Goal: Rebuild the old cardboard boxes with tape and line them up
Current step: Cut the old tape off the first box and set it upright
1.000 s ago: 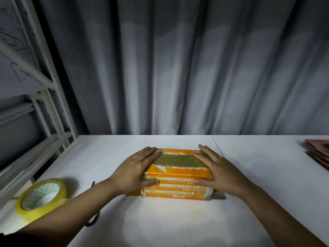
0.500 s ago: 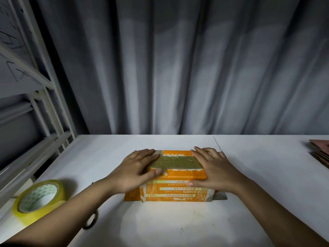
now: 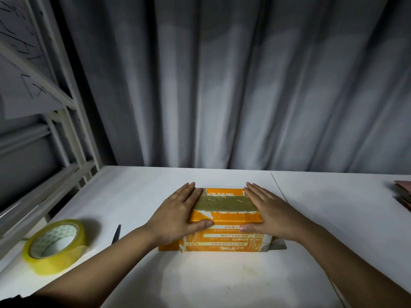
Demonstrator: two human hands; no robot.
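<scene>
Near edge, left: tape roll lies flat on the white table, well apart from the box; a dark blade tip, likely scissors, shows beside the left forearm.
Box position: orange cardboard box sits at table centre, between both hands.
Long axis: runs left to right, as does the tape strip along its top.
Left hand: fingers straight, flat on the left end, thumb on the near face.
Right hand: the same on the right end; neither is nearer.
Next move: probably sliding it sideways into line.
Far right: flattened cardboard waits.
</scene>
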